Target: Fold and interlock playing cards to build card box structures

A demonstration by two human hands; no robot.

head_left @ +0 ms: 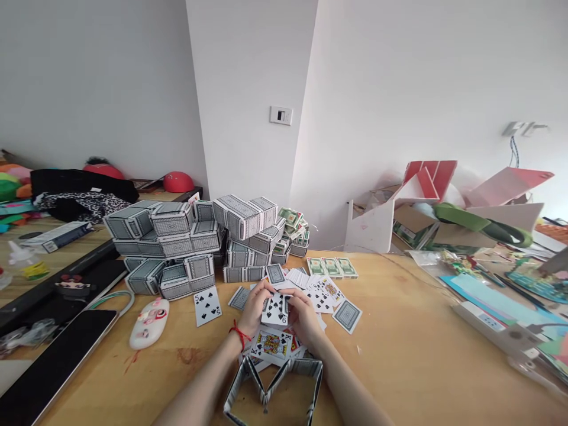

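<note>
A nine of spades (276, 310) is held upright between my two hands, above a loose pile of playing cards. My left hand (256, 306), with a red string on its wrist, grips its left side. Closed on the right side of the same card is my right hand (302, 313). Below them lies a king card (271, 345). A zigzag frame of folded cards (318, 384) stands between my forearms. More loose cards, such as a face-down card (347, 316), spread to the right, and a five of spades (207, 306) lies to the left.
Stacked blocks of folded cards (177, 242) stand at the back left. Green card packs (332, 267) lie behind the loose cards. A white mouse (149, 323) and a black keyboard or tablet (57, 367) are at the left. A power strip (492, 325) sits on the right.
</note>
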